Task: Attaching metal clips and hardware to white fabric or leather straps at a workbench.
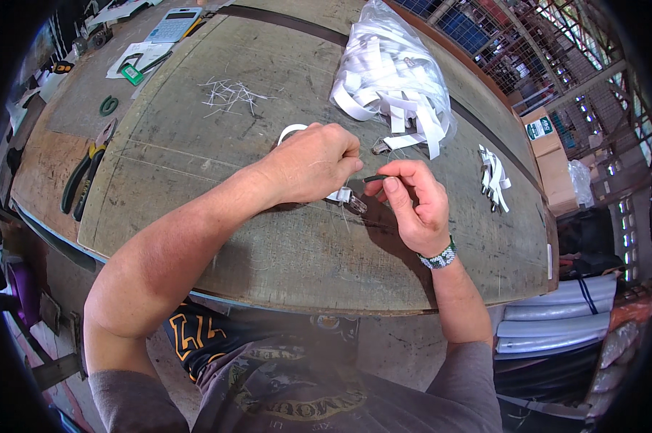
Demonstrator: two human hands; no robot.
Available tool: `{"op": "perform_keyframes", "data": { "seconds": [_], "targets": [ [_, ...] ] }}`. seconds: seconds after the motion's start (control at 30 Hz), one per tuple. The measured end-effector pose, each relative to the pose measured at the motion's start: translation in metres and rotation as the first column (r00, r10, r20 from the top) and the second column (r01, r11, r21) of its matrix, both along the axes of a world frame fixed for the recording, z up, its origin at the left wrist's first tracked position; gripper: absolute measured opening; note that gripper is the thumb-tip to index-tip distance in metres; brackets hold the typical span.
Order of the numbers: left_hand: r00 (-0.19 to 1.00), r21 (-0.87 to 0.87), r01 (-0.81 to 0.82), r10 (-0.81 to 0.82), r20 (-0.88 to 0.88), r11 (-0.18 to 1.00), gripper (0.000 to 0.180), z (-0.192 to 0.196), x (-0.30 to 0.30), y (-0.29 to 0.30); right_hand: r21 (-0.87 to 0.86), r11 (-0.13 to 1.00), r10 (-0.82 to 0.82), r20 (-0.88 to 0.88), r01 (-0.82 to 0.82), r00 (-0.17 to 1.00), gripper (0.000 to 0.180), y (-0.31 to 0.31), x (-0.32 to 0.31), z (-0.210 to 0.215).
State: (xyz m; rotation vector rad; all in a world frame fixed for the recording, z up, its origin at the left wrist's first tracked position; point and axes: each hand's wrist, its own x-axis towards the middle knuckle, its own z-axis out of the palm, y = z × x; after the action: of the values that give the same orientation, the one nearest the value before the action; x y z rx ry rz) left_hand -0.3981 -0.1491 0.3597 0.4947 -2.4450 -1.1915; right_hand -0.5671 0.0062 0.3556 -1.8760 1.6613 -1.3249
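Note:
My right hand [416,206] pinches a short, thin dark stick-like piece [375,178] between thumb and fingers, its tip pointing toward my left hand. Closed with the knuckles up, my left hand [315,162] sits just left of it; what its fingers grip is hidden. Below and between the hands lies a white strap end [340,195] with a metal clip [357,205] and fine loose threads. A curve of white strap [291,131] shows behind my left hand, partly covered by it. Another white strap with a metal clip [381,147] lies just beyond my hands.
A clear plastic bag [394,68] full of white straps lies at the far middle of the worn wooden table [304,270]. White thread offcuts [232,95] lie far left, clipped straps [493,179] right. Pliers [88,169], a green ring [108,106] and a calculator [173,25] sit at left.

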Motion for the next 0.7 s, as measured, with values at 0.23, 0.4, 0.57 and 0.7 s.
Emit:
{"op": "perform_keyframes", "data": {
  "seconds": [0.23, 0.4, 0.57, 0.7],
  "targets": [
    [1.000, -0.044, 0.005, -0.006, -0.017, 0.999, 0.027, -0.001, -0.001, 0.000, 0.000, 1.000, -0.012, -0.177, 0.012, 0.984, 0.012, -0.002, 0.004, 0.005],
    [1.000, -0.050, -0.012, 0.010, -0.026, 0.999, 0.027, -0.005, -0.001, 0.000, 0.032, 0.999, -0.001, -0.173, 0.006, 0.985, 0.011, -0.006, 0.006, 0.002],
    [0.999, -0.013, -0.010, 0.011, 0.035, 1.000, 0.024, 0.006, 0.002, 0.001, 0.069, 0.998, 0.006, -0.173, 0.006, 0.985, 0.010, -0.008, 0.003, -0.001],
    [0.999, 0.021, -0.008, 0.007, 0.035, 1.000, 0.025, 0.003, -0.002, 0.000, 0.075, 0.997, 0.005, -0.195, 0.010, 0.981, 0.010, -0.008, 0.002, 0.001]
  ]
}}
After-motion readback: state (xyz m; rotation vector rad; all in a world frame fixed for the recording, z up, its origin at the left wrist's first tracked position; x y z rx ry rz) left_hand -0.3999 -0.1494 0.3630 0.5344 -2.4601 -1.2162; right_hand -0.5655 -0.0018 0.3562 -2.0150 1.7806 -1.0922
